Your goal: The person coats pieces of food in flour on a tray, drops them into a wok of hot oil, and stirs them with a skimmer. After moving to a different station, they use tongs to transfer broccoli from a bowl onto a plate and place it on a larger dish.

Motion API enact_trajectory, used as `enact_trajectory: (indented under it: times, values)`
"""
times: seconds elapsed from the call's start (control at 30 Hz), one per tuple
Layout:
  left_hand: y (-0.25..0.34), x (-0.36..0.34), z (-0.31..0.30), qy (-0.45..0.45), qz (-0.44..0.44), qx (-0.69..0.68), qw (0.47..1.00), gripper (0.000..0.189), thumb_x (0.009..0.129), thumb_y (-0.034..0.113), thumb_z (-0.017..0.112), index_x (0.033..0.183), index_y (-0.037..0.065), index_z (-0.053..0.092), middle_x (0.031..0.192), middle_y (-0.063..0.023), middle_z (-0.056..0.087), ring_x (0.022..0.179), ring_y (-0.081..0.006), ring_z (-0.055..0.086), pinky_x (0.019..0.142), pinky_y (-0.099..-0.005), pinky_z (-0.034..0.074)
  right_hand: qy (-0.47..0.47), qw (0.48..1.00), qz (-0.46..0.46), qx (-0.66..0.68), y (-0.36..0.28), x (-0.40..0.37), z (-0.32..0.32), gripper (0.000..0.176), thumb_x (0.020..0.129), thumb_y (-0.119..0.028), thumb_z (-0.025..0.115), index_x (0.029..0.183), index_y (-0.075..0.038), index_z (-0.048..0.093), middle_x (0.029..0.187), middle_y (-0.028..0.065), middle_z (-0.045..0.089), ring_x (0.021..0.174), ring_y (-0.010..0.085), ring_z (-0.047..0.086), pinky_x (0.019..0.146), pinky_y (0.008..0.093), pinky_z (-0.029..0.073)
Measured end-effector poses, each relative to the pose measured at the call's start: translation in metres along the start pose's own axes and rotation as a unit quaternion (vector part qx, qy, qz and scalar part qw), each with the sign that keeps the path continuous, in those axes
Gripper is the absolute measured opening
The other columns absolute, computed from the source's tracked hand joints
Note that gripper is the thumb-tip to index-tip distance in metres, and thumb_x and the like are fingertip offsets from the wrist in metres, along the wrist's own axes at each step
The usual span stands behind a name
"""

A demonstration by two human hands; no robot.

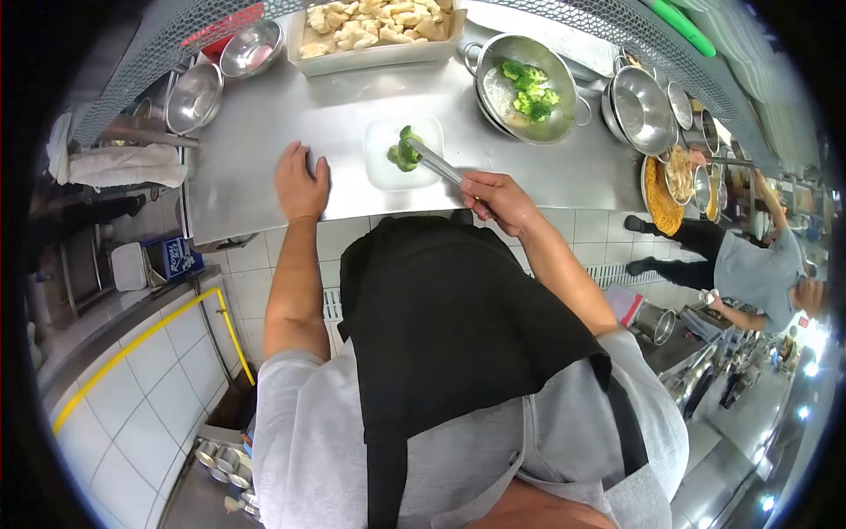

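Observation:
My right hand [500, 201] grips metal tongs [441, 165], whose tips touch broccoli [404, 157] on a square white dish [383, 135] at the middle of the steel counter [256, 119]. Left of the dish, my left hand [302, 182] rests on the counter's front part, palm down, fingers apart and holding nothing. Behind and to the right stands a metal colander [564, 86] with more broccoli [531, 90] in it.
A tray [379, 57] of pale food pieces stands at the back. Metal bowls [194, 97] sit at the back left, others [641, 109] at the right. A co-worker [753, 269] stands at the far right beyond a pan of noodles [661, 198].

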State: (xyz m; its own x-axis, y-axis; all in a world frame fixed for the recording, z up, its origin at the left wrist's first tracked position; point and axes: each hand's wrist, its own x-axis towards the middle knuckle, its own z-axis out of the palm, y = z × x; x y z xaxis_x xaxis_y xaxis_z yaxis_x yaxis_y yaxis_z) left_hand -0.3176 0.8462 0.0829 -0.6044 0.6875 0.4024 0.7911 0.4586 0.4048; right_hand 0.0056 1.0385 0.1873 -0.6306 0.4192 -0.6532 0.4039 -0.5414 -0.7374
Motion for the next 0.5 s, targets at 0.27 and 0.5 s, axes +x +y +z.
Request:
enact_trajectory:
  times: [0.27,0.5]
  values:
    - [-0.003,-0.003,-0.002,0.005,-0.010,-0.002,1.000,0.038,0.087,0.027,0.069,0.119,0.007,0.061,0.138,-0.0127,0.058,0.129,-0.0336,0.052,0.108,-0.0472,0.038,-0.042,0.990,0.088,0.103,0.004,0.008,0.012,0.024,0.104,-0.021,0.052,0.110,-0.002,0.064,0.074,-0.0001,0.054,0.051,0.0064,0.040,0.042,0.0220,0.031]
    - [-0.011,-0.006,0.002,0.002,-0.011,-0.010,1.000,0.039,0.087,0.028,0.069,0.119,0.006,0.062,0.140,-0.0123,0.056,0.131,-0.0321,0.050,0.110,-0.0470,0.037,-0.031,0.988,0.094,0.119,0.007,-0.035,0.016,0.030,0.105,-0.025,0.051,0.119,-0.001,0.064,0.073,-0.0009,0.053,0.050,0.0058,0.039,0.042,0.0217,0.030]
